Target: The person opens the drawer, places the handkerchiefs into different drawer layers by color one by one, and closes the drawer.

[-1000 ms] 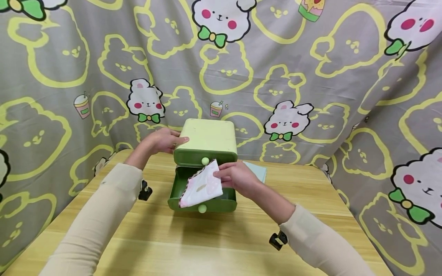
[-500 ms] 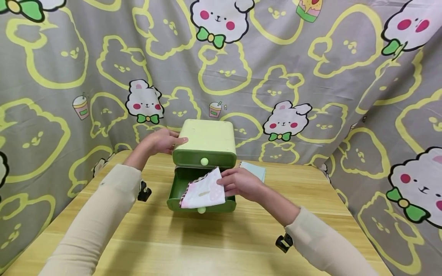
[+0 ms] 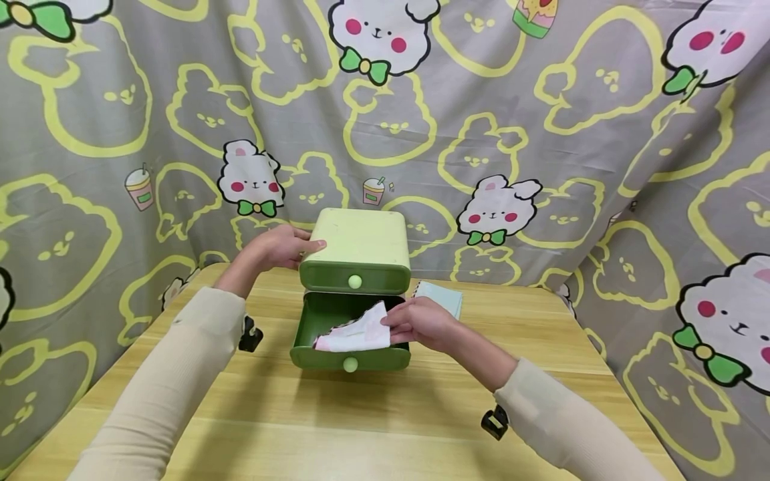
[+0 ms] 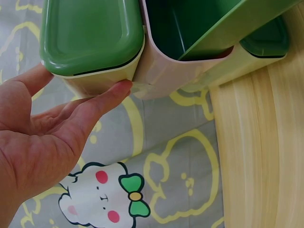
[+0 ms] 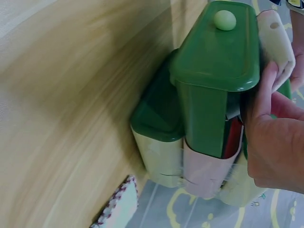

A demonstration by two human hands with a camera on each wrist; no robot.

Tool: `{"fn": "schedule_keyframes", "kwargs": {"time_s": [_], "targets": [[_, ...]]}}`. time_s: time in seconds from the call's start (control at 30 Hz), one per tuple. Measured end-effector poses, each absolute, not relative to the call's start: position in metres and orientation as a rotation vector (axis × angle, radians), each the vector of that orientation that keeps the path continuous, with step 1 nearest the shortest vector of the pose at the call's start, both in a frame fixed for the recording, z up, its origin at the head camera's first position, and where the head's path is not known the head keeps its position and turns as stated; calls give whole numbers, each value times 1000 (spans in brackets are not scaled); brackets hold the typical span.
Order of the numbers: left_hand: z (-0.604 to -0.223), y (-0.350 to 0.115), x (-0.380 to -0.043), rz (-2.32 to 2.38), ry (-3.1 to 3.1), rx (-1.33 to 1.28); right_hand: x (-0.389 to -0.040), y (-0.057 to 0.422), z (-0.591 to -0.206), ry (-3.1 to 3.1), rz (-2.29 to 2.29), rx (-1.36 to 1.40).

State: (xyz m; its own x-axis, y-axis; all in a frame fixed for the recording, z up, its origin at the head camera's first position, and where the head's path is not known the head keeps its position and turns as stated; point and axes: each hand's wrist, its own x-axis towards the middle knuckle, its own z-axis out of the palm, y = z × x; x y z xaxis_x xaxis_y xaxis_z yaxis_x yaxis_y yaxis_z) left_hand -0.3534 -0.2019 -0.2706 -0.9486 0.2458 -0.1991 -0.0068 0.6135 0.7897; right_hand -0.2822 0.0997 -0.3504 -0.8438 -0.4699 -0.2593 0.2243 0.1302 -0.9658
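Observation:
A small drawer cabinet (image 3: 361, 234) with a pale yellow top tier and green drawer fronts stands on the table. Its middle drawer (image 3: 351, 359) is pulled out. My right hand (image 3: 424, 324) pinches the right edge of a folded white cloth (image 3: 357, 336) with pink print and a dark trimmed edge. That cloth slopes down into the open drawer, its lower part behind the drawer front. My left hand (image 3: 279, 247) holds the top tier's left side, thumb on top and fingers against the side wall (image 4: 102, 85). Inside the drawer, the right wrist view shows something red (image 5: 232, 137).
A folded light blue cloth (image 3: 442, 299) with a dark trimmed edge lies on the wooden table (image 3: 337, 427), right of the cabinet. Close behind hangs a grey curtain (image 3: 415, 180) with cartoon print. Black mounts (image 3: 495, 422) sit at both wrists.
The white cloth has sunk lower into the open drawer, and its front edge no longer hangs over the drawer front. My right hand has shifted slightly right and down; the left hand stays in place.

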Motion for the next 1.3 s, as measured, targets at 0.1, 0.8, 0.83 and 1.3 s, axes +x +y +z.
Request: {"fn": "schedule_keyframes", "kwargs": {"time_s": [0.1,0.8,0.83,1.3], "targets": [[-271,-202,-353,1252,2549,196,-285,98,-356,1912,-1797,-200],[-271,-201,-356,1247,2558,194,-296,69,-370,2054,-1915,-75],[-271,-201,-356,1247,2557,194,-296,68,-370,2069,-1913,-74],[-272,-205,-358,1252,2553,187,-297,62,-370,2233,-1878,-45]]}}
